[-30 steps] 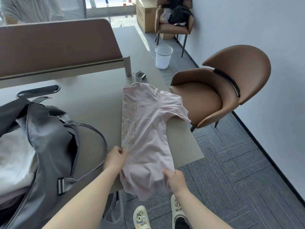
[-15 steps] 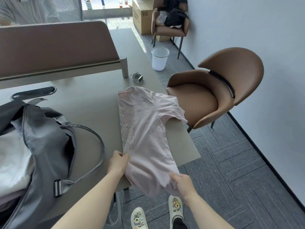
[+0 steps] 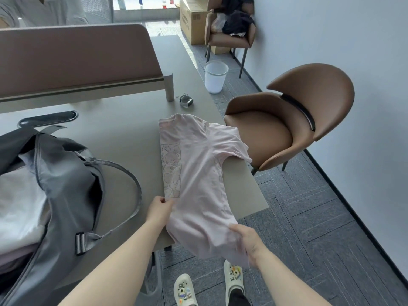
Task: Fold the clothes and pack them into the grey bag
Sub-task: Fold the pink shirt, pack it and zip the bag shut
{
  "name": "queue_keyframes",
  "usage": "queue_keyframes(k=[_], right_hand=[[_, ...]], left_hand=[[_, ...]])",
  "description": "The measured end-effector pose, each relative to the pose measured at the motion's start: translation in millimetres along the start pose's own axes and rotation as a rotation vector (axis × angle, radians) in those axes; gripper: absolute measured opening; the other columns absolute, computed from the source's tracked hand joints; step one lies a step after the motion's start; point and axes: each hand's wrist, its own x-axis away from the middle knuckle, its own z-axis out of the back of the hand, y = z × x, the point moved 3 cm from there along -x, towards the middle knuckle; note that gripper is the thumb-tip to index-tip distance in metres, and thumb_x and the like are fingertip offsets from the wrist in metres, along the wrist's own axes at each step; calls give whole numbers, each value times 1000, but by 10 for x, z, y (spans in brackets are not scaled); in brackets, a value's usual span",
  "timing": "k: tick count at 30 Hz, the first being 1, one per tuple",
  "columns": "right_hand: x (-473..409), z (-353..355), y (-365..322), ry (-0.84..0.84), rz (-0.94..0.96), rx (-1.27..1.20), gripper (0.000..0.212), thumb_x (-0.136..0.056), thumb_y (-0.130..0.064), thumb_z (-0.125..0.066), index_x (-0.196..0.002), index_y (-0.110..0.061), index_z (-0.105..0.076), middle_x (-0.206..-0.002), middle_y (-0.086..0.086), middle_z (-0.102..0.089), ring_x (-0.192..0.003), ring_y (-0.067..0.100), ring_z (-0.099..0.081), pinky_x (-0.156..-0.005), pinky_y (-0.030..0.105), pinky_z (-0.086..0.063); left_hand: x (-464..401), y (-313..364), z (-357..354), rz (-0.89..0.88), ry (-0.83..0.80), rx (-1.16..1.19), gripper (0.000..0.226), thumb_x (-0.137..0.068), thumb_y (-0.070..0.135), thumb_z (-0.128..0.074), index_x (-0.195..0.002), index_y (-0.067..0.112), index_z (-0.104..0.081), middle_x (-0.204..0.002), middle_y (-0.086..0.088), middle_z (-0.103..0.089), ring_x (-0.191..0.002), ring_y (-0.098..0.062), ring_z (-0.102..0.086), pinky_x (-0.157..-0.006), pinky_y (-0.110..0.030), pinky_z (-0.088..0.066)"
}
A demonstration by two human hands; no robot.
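Centrally, a grey table [image 3: 123, 138] carries the open grey bag [image 3: 66, 184] at the near left, with pale folded clothes [image 3: 19, 206] already inside, and a pink T-shirt [image 3: 198, 173] folded lengthwise, one sleeve lying outward, its hem hanging over the near edge. Left hand [image 3: 160, 209] pinches the hem's folded corner; right hand [image 3: 248, 240], blurred, appears to grip the opposite corner, fingers curled into cloth. Step in hand: folding. Next move probably calls for carrying the hem toward the collar, edges aligned, before packing.

No legible text; faint marks on the cardboard box [image 3: 192, 21] unreadable.
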Motion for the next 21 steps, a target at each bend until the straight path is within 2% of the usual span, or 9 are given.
queue_keyframes(k=[2, 4, 6, 8, 11, 13, 17, 19, 21], right_hand=[[3, -46, -118, -69, -33, -68, 34, -88, -25, -66, -107, 3, -72, -106, 21, -71, -92, 33, -65, -85, 39, -48], [-12, -70, -209, -63, -13, -51, 35, -86, -26, -68, -108, 2, -72, -108, 21, -70, -95, 33, -65, -90, 41, -46], [-28, -64, -253, 18, 41, -81, 38, -75, -27, -74, -99, 3, -74, -96, 20, -71, -84, 28, -63, -78, 34, -46], [-56, 8, -237, 166, 90, -49, 36, -60, -32, -76, -83, -4, -71, -76, 13, -62, -68, 22, -54, -63, 29, -39], [-60, 55, -208, 270, 126, 246, 24, -71, -29, -73, -67, -12, -57, -69, 6, -46, -68, 18, -37, -63, 32, -27], [-73, 61, -244, 304, 155, 384, 30, -75, -32, -64, -59, -15, -46, -65, 5, -42, -66, 19, -34, -63, 34, -25], [-84, 103, -437, 490, 169, 790, 18, -86, -36, -54, -76, -23, -49, -81, -5, -59, -80, 23, -56, -74, 35, -39], [-142, 98, -600, 504, 243, 761, 3, -87, -29, -53, -86, -26, -51, -90, -4, -60, -82, 22, -58, -75, 35, -44], [-247, 49, -831, 450, 317, 687, 7, -88, -22, -53, -95, -23, -53, -95, -1, -59, -83, 21, -58, -72, 35, -47]], left_hand=[[-2, 84, 12, 18, -19, 172, 26, -91, 30, -61, -109, 14, -51, -89, 0, -58, -78, -15, -54, -75, -32, -41], [-24, 129, 1, 27, -52, 239, 18, -93, 27, -61, -104, 17, -50, -84, 0, -58, -75, -15, -54, -69, -30, -40], [-81, 127, 10, -10, -24, 245, 8, -94, 21, -56, -89, 15, -55, -83, -4, -58, -76, -21, -52, -64, -29, -36], [-139, 64, 35, -28, 42, 205, 15, -94, 18, -51, -84, 7, -55, -81, -11, -53, -75, -19, -44, -63, -30, -31], [-149, -18, -4, -1, 36, 93, 18, -96, 19, -47, -90, 3, -54, -83, -14, -57, -73, -23, -48, -64, -32, -39], [-151, -1, -35, 3, 32, 62, 12, -95, 21, -48, -94, 10, -53, -88, -10, -61, -78, -26, -57, -70, -36, -48], [-149, 143, -4, -14, 71, 34, 15, -91, 28, -54, -99, 16, -51, -94, -4, -60, -81, -26, -62, -76, -36, -52], [-183, 149, 12, -12, 33, -115, 18, -94, 31, -51, -87, 15, -53, -91, -7, -61, -77, -26, -59, -70, -30, -47], [-213, 130, 31, 52, -39, -281, 28, -94, 35, -51, -75, 14, -50, -88, -15, -63, -74, -28, -58, -63, -28, -42]])
